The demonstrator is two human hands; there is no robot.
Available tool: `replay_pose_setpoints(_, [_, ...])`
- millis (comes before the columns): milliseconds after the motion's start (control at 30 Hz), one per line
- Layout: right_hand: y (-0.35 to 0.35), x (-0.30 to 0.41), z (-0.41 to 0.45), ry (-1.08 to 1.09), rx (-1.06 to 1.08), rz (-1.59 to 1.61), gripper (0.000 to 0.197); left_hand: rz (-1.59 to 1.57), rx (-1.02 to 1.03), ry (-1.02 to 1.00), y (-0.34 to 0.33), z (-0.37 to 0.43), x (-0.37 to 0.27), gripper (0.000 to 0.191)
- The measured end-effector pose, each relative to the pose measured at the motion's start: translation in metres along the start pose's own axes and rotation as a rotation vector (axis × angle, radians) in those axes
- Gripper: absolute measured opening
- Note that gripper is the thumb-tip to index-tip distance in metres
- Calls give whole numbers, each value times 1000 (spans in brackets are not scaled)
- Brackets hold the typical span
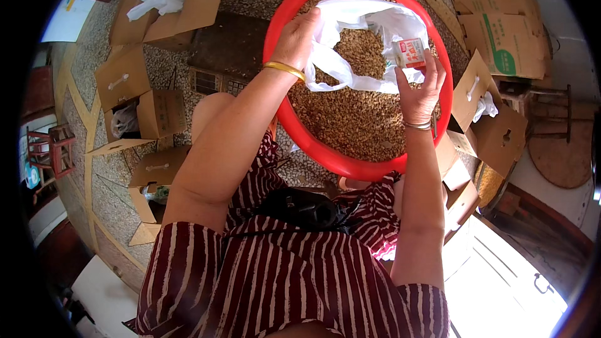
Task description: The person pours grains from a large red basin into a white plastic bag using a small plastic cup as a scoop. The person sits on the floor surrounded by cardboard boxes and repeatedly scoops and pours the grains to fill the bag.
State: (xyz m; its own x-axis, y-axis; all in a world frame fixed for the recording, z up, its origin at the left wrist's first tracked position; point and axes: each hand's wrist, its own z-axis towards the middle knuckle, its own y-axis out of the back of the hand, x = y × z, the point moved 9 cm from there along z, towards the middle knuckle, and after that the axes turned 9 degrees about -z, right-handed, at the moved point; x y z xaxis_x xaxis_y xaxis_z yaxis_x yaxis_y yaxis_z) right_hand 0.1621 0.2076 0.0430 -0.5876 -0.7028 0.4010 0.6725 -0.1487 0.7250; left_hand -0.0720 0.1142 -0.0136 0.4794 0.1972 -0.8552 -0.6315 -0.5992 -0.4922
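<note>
A large round red plastic basin (328, 157) holds many small brown pieces (361, 124), perhaps seeds or kernels. Over it, a white plastic bag (371, 8) is spread wide, with more of the brown pieces inside. My left hand (298, 40) grips the bag's left edge between thumb and fingers, beside a loop handle. At the bag's right side, my right hand (422, 89) holds a small tin-like container (410, 53) with red writing, tilted over the bag. Whether anything is in the container cannot be seen.
Opened cardboard boxes with plastic bags stand at left (162, 112), upper left (188, 14) and right (502, 126). Flattened cardboard (507, 42) leans at upper right. A wooden stool (61, 150) is at far left. A dark low box-like object (225, 47) lies left of the basin.
</note>
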Motion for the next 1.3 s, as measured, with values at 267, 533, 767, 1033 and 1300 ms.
replay_pose_setpoints(267, [-31,36,-34,-116,525,727,45,36,-49,-19,12,8,5,48])
replay_pose_setpoints(533, [-88,50,-89,87,870,216,50,43,-52,-11,11,5,3,49])
replay_pose_setpoints(767, [-110,25,-112,126,832,-64,53,53,-79,-32,10,4,-1,47])
replay_pose_setpoints(1033, [-120,7,-125,-1,916,139,44,-10,-50,-6,13,6,3,46])
replay_pose_setpoints(1300, [-104,-4,-119,-728,1337,747,51,-19,-21,1,8,3,-1,46])
